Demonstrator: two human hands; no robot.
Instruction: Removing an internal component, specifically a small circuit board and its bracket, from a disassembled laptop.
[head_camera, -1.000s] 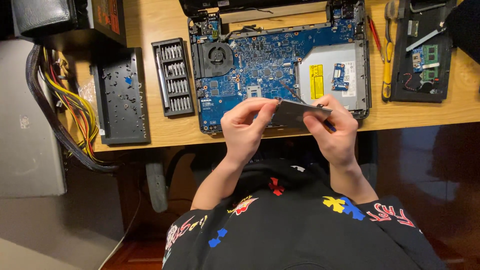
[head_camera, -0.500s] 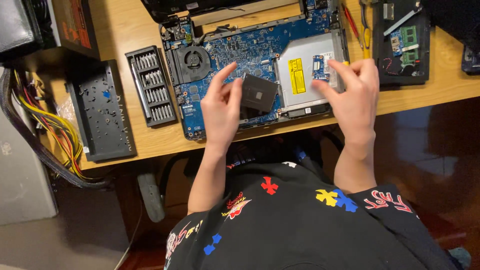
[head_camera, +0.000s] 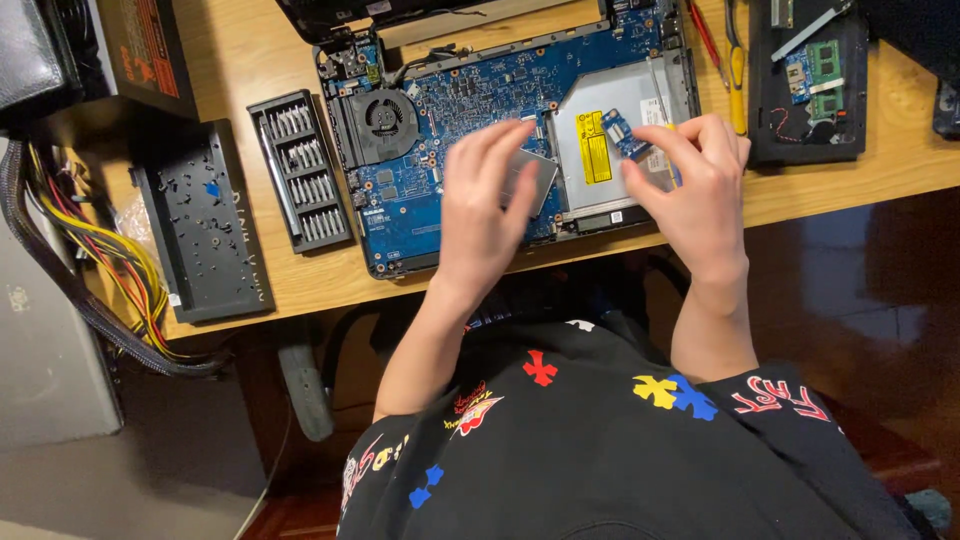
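My left hand (head_camera: 487, 205) pins a flat grey metal plate (head_camera: 533, 178) against the opened laptop's blue board (head_camera: 455, 110) near the bench's front edge, while my right hand (head_camera: 695, 180), fingers curled, pinches a small blue card (head_camera: 625, 132) over the silver drive (head_camera: 610, 140).

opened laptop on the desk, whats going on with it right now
A person sits at a wooden desk over an opened laptop with its blue circuit board and fan bare. The left hand lies on a flat grey drive on the board; the right hand touches the silver disc drive beside it. A screwdriver bit set and a black tray sit to the left.
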